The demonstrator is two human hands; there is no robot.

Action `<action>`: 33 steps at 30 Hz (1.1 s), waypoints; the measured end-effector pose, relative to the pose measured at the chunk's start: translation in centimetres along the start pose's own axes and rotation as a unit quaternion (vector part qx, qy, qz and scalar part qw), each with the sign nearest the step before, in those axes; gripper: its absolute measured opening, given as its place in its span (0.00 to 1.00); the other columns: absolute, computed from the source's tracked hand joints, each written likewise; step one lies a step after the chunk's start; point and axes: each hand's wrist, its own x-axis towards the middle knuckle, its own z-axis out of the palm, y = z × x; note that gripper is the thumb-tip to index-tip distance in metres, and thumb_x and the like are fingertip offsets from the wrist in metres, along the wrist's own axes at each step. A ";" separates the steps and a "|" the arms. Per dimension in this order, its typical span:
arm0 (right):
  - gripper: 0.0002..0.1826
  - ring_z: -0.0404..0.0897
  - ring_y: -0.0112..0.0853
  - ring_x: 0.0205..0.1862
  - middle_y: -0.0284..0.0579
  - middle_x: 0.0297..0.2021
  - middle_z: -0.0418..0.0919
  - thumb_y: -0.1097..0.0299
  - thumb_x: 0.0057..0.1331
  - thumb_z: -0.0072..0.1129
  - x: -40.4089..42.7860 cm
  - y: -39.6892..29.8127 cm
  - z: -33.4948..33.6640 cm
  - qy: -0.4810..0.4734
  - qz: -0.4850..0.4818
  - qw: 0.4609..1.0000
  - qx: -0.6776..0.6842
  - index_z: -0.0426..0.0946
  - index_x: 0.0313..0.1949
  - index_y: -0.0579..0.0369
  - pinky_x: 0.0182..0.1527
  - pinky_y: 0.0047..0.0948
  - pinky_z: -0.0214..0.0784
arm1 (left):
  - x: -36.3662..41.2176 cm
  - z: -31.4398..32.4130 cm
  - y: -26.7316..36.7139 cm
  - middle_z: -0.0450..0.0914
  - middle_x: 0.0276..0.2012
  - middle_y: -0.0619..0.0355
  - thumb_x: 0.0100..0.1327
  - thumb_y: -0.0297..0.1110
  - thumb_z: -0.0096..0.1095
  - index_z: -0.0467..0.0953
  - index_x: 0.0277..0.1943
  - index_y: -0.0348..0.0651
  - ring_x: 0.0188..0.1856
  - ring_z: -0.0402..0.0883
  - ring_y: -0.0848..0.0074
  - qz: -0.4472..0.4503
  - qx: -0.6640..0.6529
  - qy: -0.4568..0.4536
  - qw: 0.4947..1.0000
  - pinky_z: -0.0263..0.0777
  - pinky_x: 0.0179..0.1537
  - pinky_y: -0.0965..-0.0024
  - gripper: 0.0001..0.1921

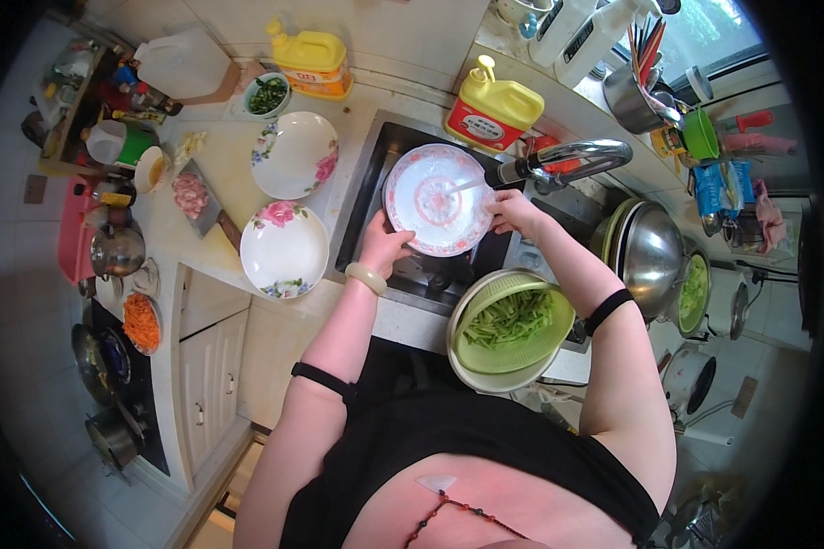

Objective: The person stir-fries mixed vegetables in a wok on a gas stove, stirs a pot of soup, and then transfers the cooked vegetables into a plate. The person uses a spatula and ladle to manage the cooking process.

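Note:
Both hands hold a white plate with a pink patterned rim (412,185) over the dark kitchen sink (357,226). My left hand (384,246) grips its lower left edge, thumb on top. At the right edge, my right hand (515,214) pinches the rim. A stream of water falls onto the plate from the chrome faucet (584,154), whose dark spout tip is just above it. Two white floral plates, an upper one (292,154) and a lower one (281,254), rest on the counter left of the sink.
A green colander of cut green vegetable strips (511,319) sits in a pale basin at the sink's front right. A cleaver (209,213) carries sliced meat on the left counter. Shredded carrot (141,322) lies near the stove. A yellow soap jug (494,113) stands behind the sink.

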 end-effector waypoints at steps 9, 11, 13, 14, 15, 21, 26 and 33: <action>0.15 0.73 0.43 0.56 0.45 0.55 0.75 0.63 0.67 0.50 -0.1 -5.5 -5.8 0.305 -0.331 0.545 -0.707 0.80 0.48 0.50 0.59 0.43 0.67 | 1.3 0.8 -3.0 0.80 0.48 0.50 0.53 0.14 0.59 0.72 0.57 0.33 0.44 0.86 0.64 -0.015 -0.042 0.015 0.999 0.86 0.38 0.61 0.26; 0.23 0.69 0.42 0.59 0.44 0.58 0.73 0.64 0.66 0.48 0.1 -5.0 -7.0 0.338 -0.215 0.495 -0.771 0.74 0.60 0.50 0.63 0.40 0.64 | 1.4 0.7 -3.4 0.81 0.47 0.51 0.51 0.14 0.60 0.74 0.55 0.32 0.43 0.86 0.65 0.008 -0.010 0.035 0.999 0.85 0.35 0.63 0.24; 0.23 0.68 0.44 0.63 0.42 0.63 0.71 0.65 0.67 0.47 0.6 -4.6 -7.9 0.336 -0.168 0.466 -0.801 0.74 0.61 0.49 0.65 0.43 0.62 | 1.6 0.4 -3.4 0.81 0.47 0.49 0.53 0.16 0.60 0.75 0.53 0.33 0.43 0.85 0.61 0.090 0.107 0.089 0.986 0.83 0.38 0.61 0.21; 0.24 0.67 0.45 0.65 0.43 0.65 0.70 0.63 0.67 0.48 0.9 -4.4 -7.9 0.331 -0.168 0.456 -0.809 0.73 0.62 0.49 0.67 0.45 0.60 | 1.6 0.3 -3.4 0.82 0.46 0.48 0.53 0.17 0.60 0.76 0.52 0.33 0.44 0.85 0.59 0.112 0.165 0.111 0.974 0.82 0.39 0.60 0.20; 0.24 0.65 0.46 0.67 0.43 0.66 0.69 0.62 0.67 0.48 0.8 -4.1 -7.8 0.333 -0.178 0.436 -0.817 0.73 0.63 0.48 0.68 0.47 0.58 | 1.4 0.3 -3.3 0.81 0.46 0.47 0.55 0.19 0.59 0.75 0.51 0.33 0.45 0.84 0.56 0.186 0.237 0.141 0.943 0.80 0.42 0.59 0.19; 0.28 0.62 0.45 0.72 0.43 0.64 0.74 0.55 0.57 0.65 -3.5 -3.5 -4.1 0.296 -0.245 0.561 -0.733 0.77 0.58 0.46 0.73 0.54 0.48 | -0.5 0.4 -0.7 0.74 0.50 0.45 0.60 0.24 0.57 0.69 0.53 0.38 0.53 0.75 0.47 0.345 0.449 0.221 0.794 0.72 0.52 0.51 0.17; 0.21 0.72 0.37 0.59 0.37 0.48 0.80 0.55 0.52 0.70 -8.3 -3.8 0.5 0.195 -0.267 0.612 -0.718 0.82 0.44 0.48 0.61 0.42 0.62 | -1.7 0.4 1.1 0.72 0.47 0.48 0.56 0.19 0.55 0.69 0.52 0.39 0.51 0.75 0.51 0.416 0.479 0.238 0.736 0.75 0.50 0.54 0.19; 0.20 0.83 0.45 0.49 0.50 0.47 0.84 0.54 0.61 0.65 -7.4 -4.8 8.7 -0.158 -0.179 0.707 -0.666 0.83 0.47 0.55 0.53 0.41 0.75 | -2.9 -1.3 1.7 0.73 0.47 0.44 0.58 0.21 0.57 0.69 0.53 0.35 0.50 0.75 0.46 0.389 0.342 0.293 0.804 0.74 0.50 0.51 0.18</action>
